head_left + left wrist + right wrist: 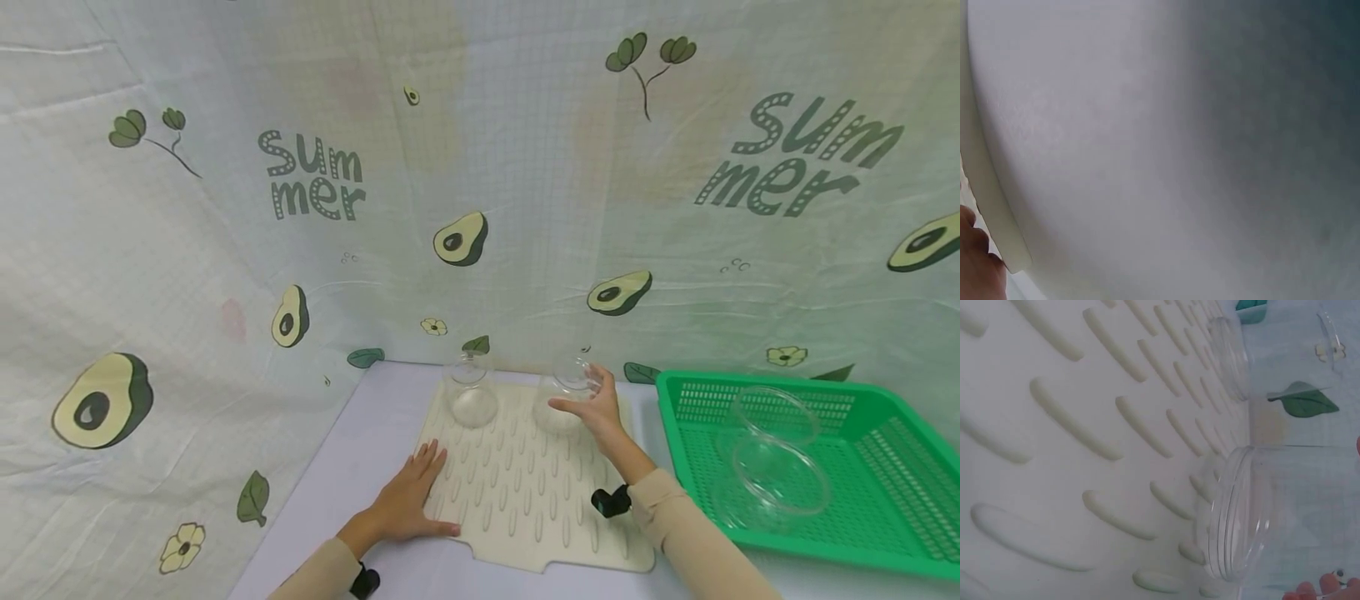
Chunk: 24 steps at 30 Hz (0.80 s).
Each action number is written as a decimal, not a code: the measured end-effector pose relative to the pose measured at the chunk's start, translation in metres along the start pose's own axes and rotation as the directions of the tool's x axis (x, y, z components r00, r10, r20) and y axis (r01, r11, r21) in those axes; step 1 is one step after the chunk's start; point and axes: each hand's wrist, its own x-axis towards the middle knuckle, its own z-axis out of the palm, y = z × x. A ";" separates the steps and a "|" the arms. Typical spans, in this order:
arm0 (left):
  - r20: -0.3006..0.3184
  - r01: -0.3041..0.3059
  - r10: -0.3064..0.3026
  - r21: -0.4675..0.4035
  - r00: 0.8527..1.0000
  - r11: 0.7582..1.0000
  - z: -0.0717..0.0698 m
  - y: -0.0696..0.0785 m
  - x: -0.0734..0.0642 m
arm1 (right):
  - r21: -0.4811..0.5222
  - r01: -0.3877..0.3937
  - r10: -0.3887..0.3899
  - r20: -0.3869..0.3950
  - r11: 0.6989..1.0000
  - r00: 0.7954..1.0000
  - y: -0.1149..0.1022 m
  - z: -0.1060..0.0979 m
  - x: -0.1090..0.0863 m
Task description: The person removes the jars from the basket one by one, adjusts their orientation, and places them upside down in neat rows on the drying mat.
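Note:
My right hand grips a clear plastic jar near its top, thumb on one side and fingers on the other. In the right wrist view that jar stands with its ringed end at the ribbed cream mat. To its left, a second clear jar stands upright at the mat's far left corner. My left hand rests on the mat's left edge, fingers extended and thumb spread. Only part of that hand appears in the left wrist view, beside the mat's edge.
Right of the mat is a green plastic basket with two clear jars in it. A printed cloth hangs behind the white tabletop. The mat's front edge has a notch.

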 end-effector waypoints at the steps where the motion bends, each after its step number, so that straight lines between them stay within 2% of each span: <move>1: 0.002 -0.004 0.004 0.004 1.000 1.000 0.000 0.000 0.000 | -0.003 -0.002 0.002 -0.002 1.000 1.000 0.001 0.000 0.000; 8: 0.021 -0.002 0.001 0.024 1.000 1.000 -0.001 0.001 0.000 | -0.051 0.002 -0.001 0.000 0.999 1.000 0.006 0.003 0.005; 24: 0.046 0.001 -0.003 0.059 0.999 0.998 0.002 -0.003 0.001 | -0.087 0.048 -0.047 0.012 0.995 0.999 0.011 0.013 0.007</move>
